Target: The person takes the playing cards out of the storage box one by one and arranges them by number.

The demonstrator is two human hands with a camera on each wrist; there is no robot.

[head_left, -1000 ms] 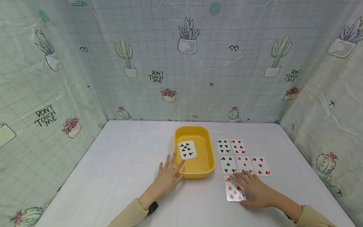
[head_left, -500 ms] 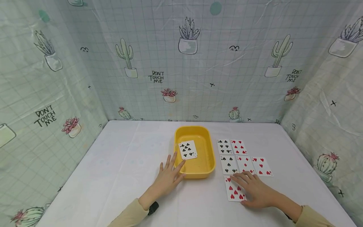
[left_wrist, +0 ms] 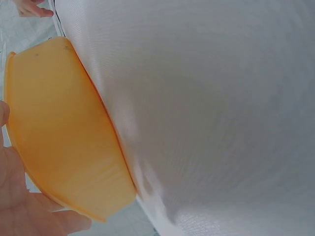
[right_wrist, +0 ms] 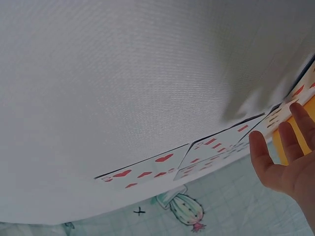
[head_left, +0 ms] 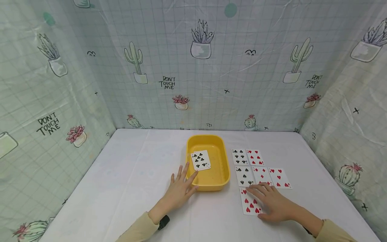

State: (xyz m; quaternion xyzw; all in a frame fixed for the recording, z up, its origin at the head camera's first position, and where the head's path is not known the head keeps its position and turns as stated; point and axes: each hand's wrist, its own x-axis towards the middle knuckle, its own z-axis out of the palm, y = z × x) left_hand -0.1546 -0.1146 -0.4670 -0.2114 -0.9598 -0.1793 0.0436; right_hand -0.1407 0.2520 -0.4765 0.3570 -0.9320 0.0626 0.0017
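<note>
My left hand [head_left: 177, 191] lies at the near left corner of a yellow plastic tray [head_left: 214, 187], its spread fingers on or beside the rim. In the left wrist view, the fingers are along the edge of the tray [left_wrist: 59, 123]. A small overlapping pile of playing cards [head_left: 201, 160], a clubs card on top, lies in the tray. My right hand [head_left: 273, 203], fingers loosely bent, is over the right side of a hearts card [head_left: 248, 205]. Whether its fingertips touch the card cannot be seen. In the right wrist view, the right hand [right_wrist: 288, 169] holds nothing.
Right of the tray, face-up playing cards lie in rows: a clubs card [head_left: 240, 157] and a hearts card [head_left: 255, 157] behind, then a spades card [head_left: 244, 175], a diamonds card [head_left: 261, 174] and another hearts card [head_left: 279, 178]. A patterned cloth [head_left: 226, 74] surrounds the white table [head_left: 142, 151].
Both hands and all the cards keep their places. The head view shifts very slightly.
</note>
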